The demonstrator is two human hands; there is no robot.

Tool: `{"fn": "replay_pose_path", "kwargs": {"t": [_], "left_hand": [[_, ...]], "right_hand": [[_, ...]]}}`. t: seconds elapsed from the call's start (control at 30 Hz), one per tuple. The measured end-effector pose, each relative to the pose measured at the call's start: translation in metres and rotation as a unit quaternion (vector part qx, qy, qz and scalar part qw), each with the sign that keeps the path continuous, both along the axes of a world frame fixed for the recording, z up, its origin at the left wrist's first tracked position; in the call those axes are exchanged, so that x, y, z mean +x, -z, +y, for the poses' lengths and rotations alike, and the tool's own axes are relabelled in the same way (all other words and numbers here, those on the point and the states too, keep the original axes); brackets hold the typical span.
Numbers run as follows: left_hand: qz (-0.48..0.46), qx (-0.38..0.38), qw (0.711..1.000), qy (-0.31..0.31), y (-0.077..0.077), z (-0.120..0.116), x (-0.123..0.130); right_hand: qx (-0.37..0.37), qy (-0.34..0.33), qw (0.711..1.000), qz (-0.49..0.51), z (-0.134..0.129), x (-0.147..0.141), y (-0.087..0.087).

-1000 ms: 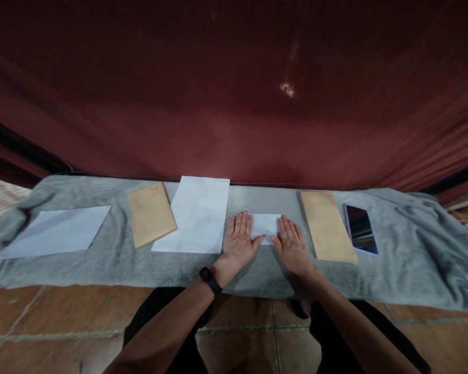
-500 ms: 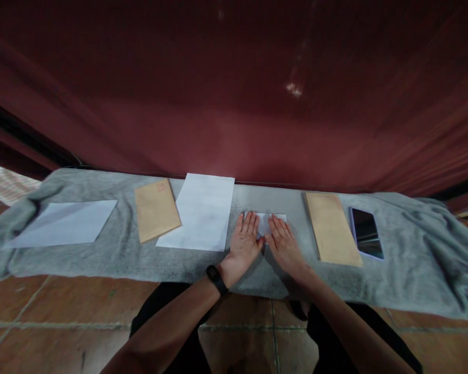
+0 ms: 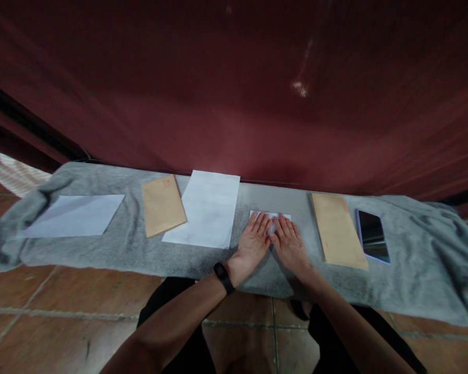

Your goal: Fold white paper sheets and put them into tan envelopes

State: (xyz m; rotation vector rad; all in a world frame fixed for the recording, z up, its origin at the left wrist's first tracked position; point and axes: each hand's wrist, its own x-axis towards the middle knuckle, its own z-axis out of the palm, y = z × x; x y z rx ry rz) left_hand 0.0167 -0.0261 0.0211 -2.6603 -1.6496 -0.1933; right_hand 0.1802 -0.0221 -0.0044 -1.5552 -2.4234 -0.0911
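Note:
Under both palms lies a small piece of white paper (image 3: 272,214), apparently folded; only its far edge and a strip between the hands show. My left hand (image 3: 253,238) presses flat on its left part, fingers stretched out. Flat on the right part rests my right hand (image 3: 289,243), its thumb close to the left one. Left of my hands is a larger white sheet (image 3: 210,208), with a brown envelope stack (image 3: 163,206) overlapping its left edge. Another stack of brown envelopes (image 3: 338,229) lies to the right of my right hand.
A grey cloth (image 3: 120,249) covers the low bench. At its left end lies more white paper (image 3: 76,215). A phone (image 3: 373,236) sits right of the right-hand envelopes. Behind the bench rises a dark red wall-like surface (image 3: 218,130). Below is a tiled floor (image 3: 81,296).
The whole view has shifted slightly, moving everything a little to the right. Both hands have slid a bit towards the far edge of the small paper, covering more of it.

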Motion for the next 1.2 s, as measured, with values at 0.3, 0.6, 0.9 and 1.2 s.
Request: {"fn": "replay_pose_path", "kwargs": {"t": [0.3, 0.6, 0.9, 1.2], "left_hand": [[0.005, 0.006, 1.0, -0.002, 0.004, 0.001, -0.002], [-0.038, 0.016, 0.998, -0.055, 0.012, -0.001, -0.012], [-0.035, 0.009, 0.991, -0.125, 0.013, 0.004, -0.02], [-0.076, 0.047, 0.994, -0.062, 0.007, 0.002, -0.005]], "right_hand": [[0.017, 0.027, 0.999, 0.018, 0.005, 0.013, 0.008], [0.028, 0.053, 0.998, 0.0, 0.003, 0.02, 0.008], [0.019, 0.08, 0.997, -0.002, -0.001, 0.029, 0.004], [0.013, 0.089, 0.994, 0.054, -0.002, 0.023, 0.0]]}}
